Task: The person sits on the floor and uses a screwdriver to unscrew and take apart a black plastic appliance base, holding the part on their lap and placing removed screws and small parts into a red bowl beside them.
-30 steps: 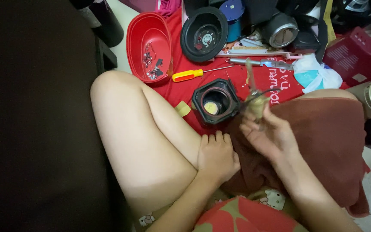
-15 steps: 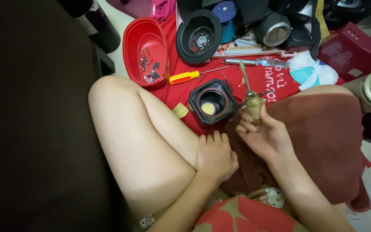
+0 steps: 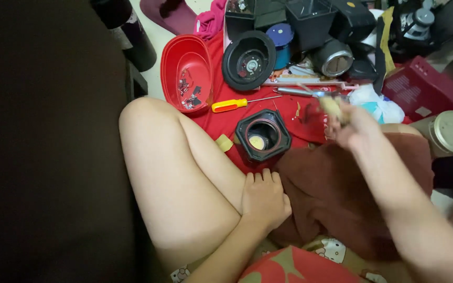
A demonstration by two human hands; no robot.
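Right hand [image 3: 353,124] clamped on a small blurred tan part [image 3: 333,106], just right of the black octagonal housing with a round opening [image 3: 262,135]; left hand [image 3: 263,198] resting loosely flat below it.

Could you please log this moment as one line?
right hand: holds blurred small part | left hand: rests on leg | near: black housing, screwdriver

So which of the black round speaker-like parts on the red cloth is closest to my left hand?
The square-framed black part with the yellow centre, just above your left hand. The round black cone lies farther off, beside the red oval tub.
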